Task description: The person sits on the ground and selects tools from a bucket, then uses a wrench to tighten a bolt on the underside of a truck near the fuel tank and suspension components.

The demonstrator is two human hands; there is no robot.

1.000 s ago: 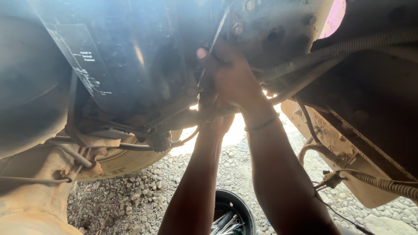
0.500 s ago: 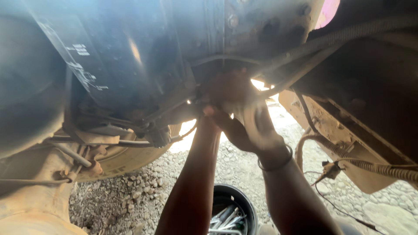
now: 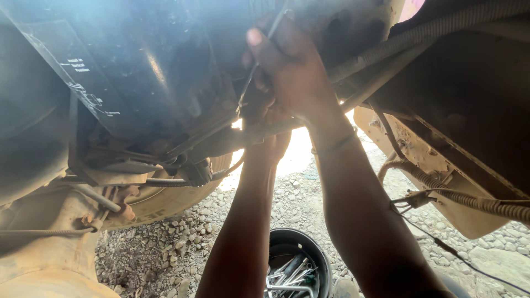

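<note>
Upper centre of the frame: the right hand (image 3: 292, 72) grips a slim metal tool (image 3: 259, 60), probably a wrench, slanting upward; the left hand (image 3: 265, 129), just below, looks closed on the underbody.

Two bare, sleeveless forearms, a thin band around the right wrist (image 3: 334, 146), grimy hands.

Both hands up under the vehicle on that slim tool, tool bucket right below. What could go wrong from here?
1. The right hand grips a slim metal tool overhead; a slip could drop it toward the person or the black bucket.
2. The left hand is wedged among pipes and brackets; knuckles could get scraped if the tool jumps.
3. Backlight glare washes out the work spot, so the tool may be misplaced.
</note>
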